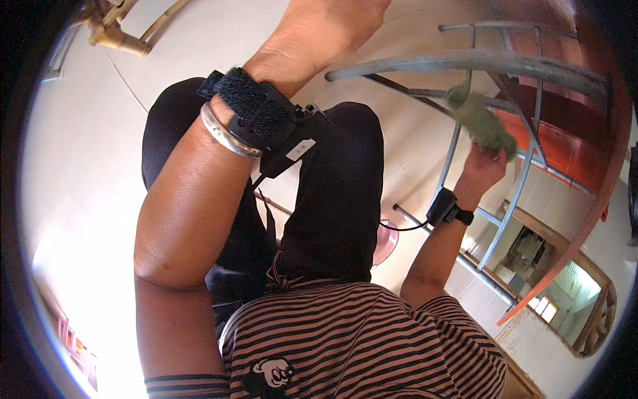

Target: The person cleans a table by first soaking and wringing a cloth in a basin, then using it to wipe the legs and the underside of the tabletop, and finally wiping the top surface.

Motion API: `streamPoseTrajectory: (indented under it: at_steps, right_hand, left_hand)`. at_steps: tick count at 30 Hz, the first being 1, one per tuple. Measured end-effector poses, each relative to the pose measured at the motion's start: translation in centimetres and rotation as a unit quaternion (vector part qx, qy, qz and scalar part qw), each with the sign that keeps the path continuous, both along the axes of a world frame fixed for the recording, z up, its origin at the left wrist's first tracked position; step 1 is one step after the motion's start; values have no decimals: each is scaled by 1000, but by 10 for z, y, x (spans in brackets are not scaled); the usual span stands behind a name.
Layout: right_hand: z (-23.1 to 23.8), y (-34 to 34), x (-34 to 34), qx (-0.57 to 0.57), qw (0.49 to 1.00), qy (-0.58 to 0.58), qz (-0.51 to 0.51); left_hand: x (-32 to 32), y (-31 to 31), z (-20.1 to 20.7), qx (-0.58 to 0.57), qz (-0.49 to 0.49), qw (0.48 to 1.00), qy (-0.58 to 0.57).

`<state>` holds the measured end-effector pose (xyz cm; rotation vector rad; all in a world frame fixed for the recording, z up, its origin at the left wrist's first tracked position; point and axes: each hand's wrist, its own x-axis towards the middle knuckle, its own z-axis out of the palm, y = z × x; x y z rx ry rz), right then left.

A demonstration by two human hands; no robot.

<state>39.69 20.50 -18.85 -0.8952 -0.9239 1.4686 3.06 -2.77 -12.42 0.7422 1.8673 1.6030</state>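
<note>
My left arm reaches up across the view, and my left hand (325,30) runs past the top edge, so its fingers are out of sight. A black strap with a small device and a silver bangle (229,133) sit on that wrist. Over on the right, my right hand (485,165) grips a green cloth (482,120), blurred by motion. The cloth lies among the grey metal tubes (465,64) of a piece of furniture with a red-brown panel (558,103). Whether the cloth touches a tube I cannot tell.
A pink basin (387,245) shows on the pale tiled floor (86,133), partly behind my knee. Bamboo-like furniture legs (123,40) stand at the top left. At the lower right is a wood-framed mirror (588,326). A black cable (405,229) trails from my right wrist.
</note>
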Motion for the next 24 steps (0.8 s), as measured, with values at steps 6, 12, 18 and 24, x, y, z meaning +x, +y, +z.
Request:
streamPoseTrajectory:
  at_steps: [6, 12, 18, 24]
  right_hand:
    - [-31, 16, -74, 123, 863, -483, -82]
    - [2, 5, -38, 108, 966, -230, -57]
    - [99, -57, -66, 474, 705, -525, 52]
    - [47, -6, -121, 624, 513, -589, 14]
  left_hand:
    - [7, 5, -3, 11, -28, 999, 25]
    - [8, 17, -13, 62, -53, 997, -3]
    - [12, 12, -27, 44, -85, 995, -27]
    - [4, 5, -41, 29, -15, 989, 146]
